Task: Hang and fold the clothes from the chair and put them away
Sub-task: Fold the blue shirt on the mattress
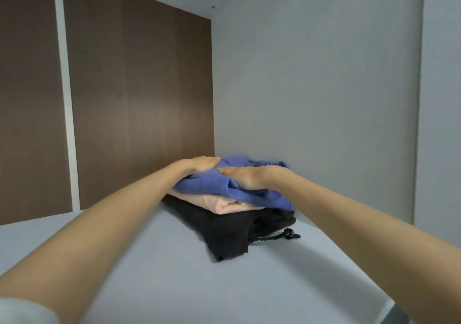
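Through the head camera I see both hands pressing flat, fingers straight, on a folded blue sweater [249, 195]: my left hand [200, 164] on its far left edge, my right hand [245, 177] just beside it, fingertips nearly touching. The sweater tops a stack, lying on a folded peach garment [219, 202] and a black garment [229, 234] with a drawstring toggle [289, 234], on a grey shelf [174, 273] near its right wall [311, 99].

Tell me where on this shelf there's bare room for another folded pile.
Bare shelf lies left of the stack, up to the brown panel, and in front of the black garment toward the shelf's edge. Crowded: the narrow strip between stack and grey wall.
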A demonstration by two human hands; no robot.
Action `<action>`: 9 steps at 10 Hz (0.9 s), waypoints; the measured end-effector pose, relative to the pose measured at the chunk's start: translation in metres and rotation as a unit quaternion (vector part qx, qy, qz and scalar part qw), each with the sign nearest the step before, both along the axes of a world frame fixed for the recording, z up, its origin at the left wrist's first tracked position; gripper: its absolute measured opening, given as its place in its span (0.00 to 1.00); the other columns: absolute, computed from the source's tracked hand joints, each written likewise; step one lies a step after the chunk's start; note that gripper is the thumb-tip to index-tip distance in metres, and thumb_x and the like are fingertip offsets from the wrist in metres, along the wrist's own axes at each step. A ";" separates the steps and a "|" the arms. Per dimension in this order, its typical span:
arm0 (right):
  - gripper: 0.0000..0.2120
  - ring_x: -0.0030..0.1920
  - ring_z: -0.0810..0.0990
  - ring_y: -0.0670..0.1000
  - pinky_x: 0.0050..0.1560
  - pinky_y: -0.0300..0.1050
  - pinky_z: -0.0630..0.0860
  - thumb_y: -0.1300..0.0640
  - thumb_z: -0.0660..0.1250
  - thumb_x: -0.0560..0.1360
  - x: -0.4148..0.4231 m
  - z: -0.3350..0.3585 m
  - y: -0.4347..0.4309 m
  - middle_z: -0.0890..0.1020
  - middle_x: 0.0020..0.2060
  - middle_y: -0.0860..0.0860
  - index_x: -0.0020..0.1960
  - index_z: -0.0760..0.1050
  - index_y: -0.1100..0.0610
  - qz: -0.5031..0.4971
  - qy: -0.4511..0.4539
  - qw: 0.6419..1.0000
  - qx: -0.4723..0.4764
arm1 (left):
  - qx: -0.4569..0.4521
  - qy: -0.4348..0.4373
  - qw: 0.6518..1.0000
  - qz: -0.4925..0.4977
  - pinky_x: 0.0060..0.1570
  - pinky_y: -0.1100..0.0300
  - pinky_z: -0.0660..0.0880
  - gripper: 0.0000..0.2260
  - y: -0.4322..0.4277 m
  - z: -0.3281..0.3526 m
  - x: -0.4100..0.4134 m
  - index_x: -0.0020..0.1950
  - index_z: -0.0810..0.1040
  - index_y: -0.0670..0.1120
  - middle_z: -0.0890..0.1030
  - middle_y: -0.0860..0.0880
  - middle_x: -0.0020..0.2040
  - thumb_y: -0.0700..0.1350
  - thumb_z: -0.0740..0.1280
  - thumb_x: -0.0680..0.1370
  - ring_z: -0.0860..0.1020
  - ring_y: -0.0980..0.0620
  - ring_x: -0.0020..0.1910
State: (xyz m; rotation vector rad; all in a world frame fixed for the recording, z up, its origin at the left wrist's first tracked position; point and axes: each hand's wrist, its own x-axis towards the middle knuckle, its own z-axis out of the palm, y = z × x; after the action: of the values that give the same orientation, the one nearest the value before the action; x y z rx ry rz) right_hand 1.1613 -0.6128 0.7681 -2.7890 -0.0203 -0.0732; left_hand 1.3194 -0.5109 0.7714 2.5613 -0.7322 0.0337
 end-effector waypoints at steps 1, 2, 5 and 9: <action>0.22 0.71 0.65 0.57 0.67 0.45 0.60 0.51 0.46 0.85 -0.001 0.009 -0.001 0.67 0.72 0.57 0.73 0.65 0.56 -0.028 -0.036 0.999 -0.030 | 0.005 -0.033 0.999 -0.008 0.71 0.51 0.61 0.21 0.005 0.009 -0.014 0.73 0.67 0.43 0.68 0.42 0.72 0.51 0.52 0.84 0.66 0.44 0.71; 0.19 0.64 0.72 0.57 0.66 0.49 0.66 0.49 0.50 0.83 -0.010 0.012 -0.007 0.75 0.64 0.56 0.67 0.72 0.54 -0.032 -0.098 0.993 -0.059 | 0.008 -0.079 0.997 -0.016 0.70 0.56 0.60 0.19 0.009 0.023 -0.038 0.73 0.66 0.44 0.67 0.44 0.73 0.48 0.53 0.84 0.65 0.46 0.72; 0.15 0.60 0.76 0.58 0.59 0.50 0.74 0.53 0.57 0.78 -0.081 0.037 -0.034 0.79 0.60 0.53 0.63 0.74 0.51 -0.112 -0.301 0.947 0.023 | -0.156 -0.143 0.977 -0.022 0.63 0.58 0.65 0.17 0.019 0.067 -0.144 0.71 0.70 0.48 0.72 0.48 0.69 0.46 0.54 0.83 0.70 0.50 0.66; 0.14 0.58 0.77 0.55 0.55 0.47 0.72 0.53 0.58 0.78 -0.220 0.008 -0.049 0.81 0.57 0.51 0.61 0.76 0.51 -0.069 -0.376 0.912 0.150 | -0.452 0.018 0.892 -0.010 0.63 0.50 0.72 0.15 0.022 0.025 -0.327 0.69 0.71 0.51 0.77 0.49 0.64 0.45 0.54 0.84 0.76 0.47 0.62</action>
State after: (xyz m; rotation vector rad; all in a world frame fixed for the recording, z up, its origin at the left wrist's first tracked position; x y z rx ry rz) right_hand 0.9410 -0.6614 0.7760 -2.2850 -0.0019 -1.0781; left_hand 0.9920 -0.4887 0.7967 1.6524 -0.5431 0.2572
